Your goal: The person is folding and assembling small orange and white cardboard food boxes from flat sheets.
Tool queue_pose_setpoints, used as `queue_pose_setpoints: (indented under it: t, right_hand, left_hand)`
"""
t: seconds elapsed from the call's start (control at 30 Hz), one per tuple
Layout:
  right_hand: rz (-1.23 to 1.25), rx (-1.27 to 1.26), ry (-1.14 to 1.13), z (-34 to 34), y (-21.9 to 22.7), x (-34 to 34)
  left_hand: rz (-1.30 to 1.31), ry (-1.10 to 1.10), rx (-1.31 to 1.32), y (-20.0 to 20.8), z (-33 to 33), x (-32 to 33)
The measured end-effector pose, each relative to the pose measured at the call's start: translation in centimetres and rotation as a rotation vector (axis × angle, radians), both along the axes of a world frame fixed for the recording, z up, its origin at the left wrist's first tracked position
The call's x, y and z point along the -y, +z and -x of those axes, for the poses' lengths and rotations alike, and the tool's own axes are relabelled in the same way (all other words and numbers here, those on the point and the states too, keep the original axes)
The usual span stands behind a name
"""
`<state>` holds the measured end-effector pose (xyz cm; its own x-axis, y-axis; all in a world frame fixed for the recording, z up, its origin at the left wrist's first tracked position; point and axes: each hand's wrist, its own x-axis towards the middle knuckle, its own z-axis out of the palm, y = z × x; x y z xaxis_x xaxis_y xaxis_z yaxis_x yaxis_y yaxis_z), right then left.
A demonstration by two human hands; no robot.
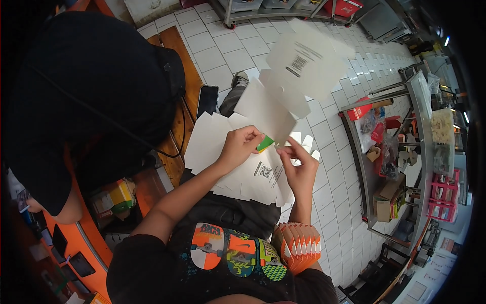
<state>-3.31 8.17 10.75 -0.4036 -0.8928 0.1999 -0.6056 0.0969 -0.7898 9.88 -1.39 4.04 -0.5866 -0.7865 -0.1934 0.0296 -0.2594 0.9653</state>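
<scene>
A white folding carton (266,109), partly unfolded and printed with small dark text, stands up in front of me, its far panel blurred. My left hand (242,145) is closed on its near part, the thumb beside a small green and yellow patch (265,143). My right hand (299,164) pinches the carton's lower right edge between thumb and fingers. Beneath both hands a pile of flat white cartons (210,144) lies across my lap. Several nested orange, brown and white cardboard pieces (298,247) sit against my right forearm.
A phone (207,101) lies beside a wooden bench (177,43). Close on my left is a person in dark clothes (101,71). Metal shelving (357,167) with bags and boxes stands to the right; a wheeled rack (273,15) is at the far side of the tiled floor (223,50).
</scene>
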Motion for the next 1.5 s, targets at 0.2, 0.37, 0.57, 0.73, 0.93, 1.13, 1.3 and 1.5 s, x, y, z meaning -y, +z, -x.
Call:
queue_pose_setpoints:
  t: [0.2, 0.37, 0.57, 0.73, 0.93, 1.13, 1.3, 1.5]
  right_hand:
    - [-0.085, -0.369, 0.149, 0.1, -0.4, 0.4]
    - [-0.089, -0.129, 0.062, 0.0, -1.5, 0.6]
    - [-0.051, -0.064, 0.068, -0.1, -1.8, 0.8]
    - [-0.049, -0.125, 0.164, 0.5, -1.7, 0.6]
    - [-0.142, 0.200, 0.067, 1.2, -2.4, 0.0]
    - [0.221, -0.149, 0.075, -0.5, -2.2, 1.5]
    - [0.252, 0.007, 0.151, -1.8, -4.1, 3.2]
    - [0.435, -0.366, 0.149, -2.3, -3.5, 3.1]
  left_hand:
    - [-0.289, -0.032, -0.199, -0.6, 0.7, -0.5]
    - [-0.393, -0.062, -0.229, -1.2, 0.6, -0.4]
    - [-0.187, -0.182, -0.280, -2.1, -0.5, -0.1]
    - [-0.110, -0.155, -0.194, -2.4, -0.4, -0.6]
    - [-0.067, -0.236, -0.222, -2.0, -0.1, 0.2]
    - [-0.084, -0.278, -0.293, -2.2, -0.3, 0.4]
    - [-0.143, -0.385, -0.259, -1.6, -0.8, 1.2]
    - [-0.126, 0.030, -0.532, 2.6, -2.5, 2.0]
